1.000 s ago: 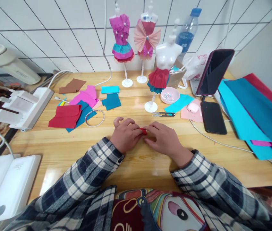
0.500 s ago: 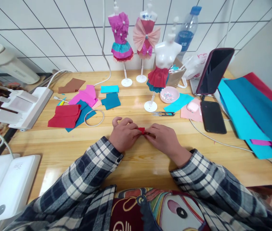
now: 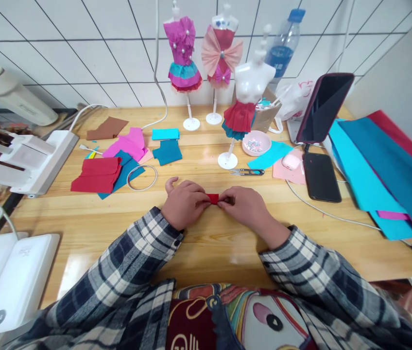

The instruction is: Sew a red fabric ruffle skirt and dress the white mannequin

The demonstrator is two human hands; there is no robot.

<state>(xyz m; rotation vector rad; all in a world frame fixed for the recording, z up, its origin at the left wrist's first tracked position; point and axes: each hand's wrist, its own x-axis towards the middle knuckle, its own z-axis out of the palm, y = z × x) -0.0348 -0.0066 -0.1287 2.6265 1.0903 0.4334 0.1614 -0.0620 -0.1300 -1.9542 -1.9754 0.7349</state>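
Between my two hands a small red piece of crepe paper (image 3: 213, 198) is held just above the wooden table. My left hand (image 3: 184, 203) pinches its left end between thumb and fingers, with the little finger sticking out. Its right end sits in the pinch of my right hand (image 3: 244, 206). Most of the piece is hidden by the fingers. Beyond the hands stands a white mannequin (image 3: 253, 80) with a bare top and a red and teal ruffled skirt (image 3: 240, 119). Thread snips (image 3: 248, 172) lie in front of it.
Paper pieces, including a folded red one (image 3: 96, 175), lie left near a coiled cable (image 3: 142, 177). Two dressed mannequins (image 3: 182, 58) stand behind. A pink bowl of beads (image 3: 256, 144), phone (image 3: 322, 177) and large paper sheets (image 3: 384, 170) are at right; a power strip (image 3: 45, 163) is left.
My hands have moved slightly apart, the left one a little to the left. More of the red paper shows between the fingertips.
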